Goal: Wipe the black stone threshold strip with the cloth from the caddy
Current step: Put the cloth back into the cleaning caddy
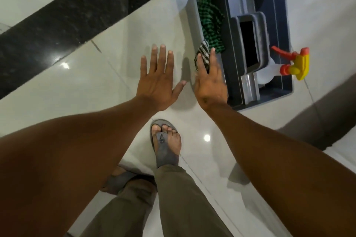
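Left hand (157, 81): palm down, fingers spread wide apart, holding nothing, above the pale glossy floor tile (92, 86).
Right hand (211, 81): flat, fingers extended, reaching over the near corner of the caddy; fingertips lie over the cloth's black-and-white corner; whether they grip it cannot be told.
Cloth (211, 23): green-and-black checked, bunched in the caddy's left compartment, one corner draped over the rim.
Caddy (285, 90): grey-blue plastic, divided, standing on the floor at right.
Spray bottle (294, 63): yellow and orange trigger head, in the caddy's right compartment.
Threshold strip (63, 25): black speckled stone, running diagonally at upper left, well apart from both hands.
Feet: grey sandals (165, 150), olive trousers (185, 202).
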Available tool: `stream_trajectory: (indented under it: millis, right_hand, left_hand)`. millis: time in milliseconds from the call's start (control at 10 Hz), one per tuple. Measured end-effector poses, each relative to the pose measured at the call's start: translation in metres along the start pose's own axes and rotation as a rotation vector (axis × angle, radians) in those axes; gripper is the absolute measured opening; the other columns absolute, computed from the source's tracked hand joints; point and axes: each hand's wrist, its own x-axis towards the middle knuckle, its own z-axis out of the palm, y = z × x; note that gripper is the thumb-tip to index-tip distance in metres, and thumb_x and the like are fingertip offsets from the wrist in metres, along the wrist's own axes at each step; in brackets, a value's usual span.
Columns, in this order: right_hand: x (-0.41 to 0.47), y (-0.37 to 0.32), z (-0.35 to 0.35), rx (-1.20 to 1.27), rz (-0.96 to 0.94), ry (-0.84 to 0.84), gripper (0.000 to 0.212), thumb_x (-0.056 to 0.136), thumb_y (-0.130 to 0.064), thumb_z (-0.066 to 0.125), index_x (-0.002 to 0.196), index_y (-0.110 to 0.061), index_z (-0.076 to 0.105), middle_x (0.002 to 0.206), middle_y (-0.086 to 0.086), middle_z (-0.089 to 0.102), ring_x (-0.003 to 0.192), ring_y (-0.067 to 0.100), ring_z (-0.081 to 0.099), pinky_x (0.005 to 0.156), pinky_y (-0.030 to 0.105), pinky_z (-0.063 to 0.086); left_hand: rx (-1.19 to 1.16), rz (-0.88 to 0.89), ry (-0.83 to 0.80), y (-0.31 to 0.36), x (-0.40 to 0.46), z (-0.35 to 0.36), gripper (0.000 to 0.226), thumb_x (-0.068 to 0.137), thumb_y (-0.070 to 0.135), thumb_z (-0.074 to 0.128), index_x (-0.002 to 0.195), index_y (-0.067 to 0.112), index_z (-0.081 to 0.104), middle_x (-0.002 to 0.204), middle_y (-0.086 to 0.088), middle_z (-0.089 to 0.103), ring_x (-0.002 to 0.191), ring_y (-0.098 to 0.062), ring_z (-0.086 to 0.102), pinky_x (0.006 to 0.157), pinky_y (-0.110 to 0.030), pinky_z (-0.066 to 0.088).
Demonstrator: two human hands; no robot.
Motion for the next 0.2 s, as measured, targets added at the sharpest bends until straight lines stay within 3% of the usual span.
stream_trajectory:
  millis: [100,200]
  right_hand:
    - [0.010,0.000,-0.002,-0.057,-0.002,-0.047,0.071,0.100,-0.022,0.053,0.159,-0.030,0.014,0.170,0.006,-0.007,0.153,0.034,0.013,0.111,0.057,0.043]
    - [-0.008,-0.006,-0.023,-0.052,-0.019,-0.071,0.063,0.104,-0.034,0.044,0.160,-0.026,0.014,0.169,0.013,-0.005,0.156,0.034,0.001,0.124,0.056,0.019]
  left_hand:
    - [-0.028,-0.012,0.054,-0.002,-0.003,-0.004,0.095,0.101,0.073,0.018,0.167,0.006,0.004,0.176,-0.023,0.003,0.163,-0.042,0.002,0.129,-0.059,0.002]
    - [-0.029,-0.073,0.124,-0.007,-0.007,-0.030,0.096,0.100,0.074,0.020,0.167,0.007,0.005,0.176,-0.022,0.004,0.163,-0.042,0.003,0.129,-0.057,0.000]
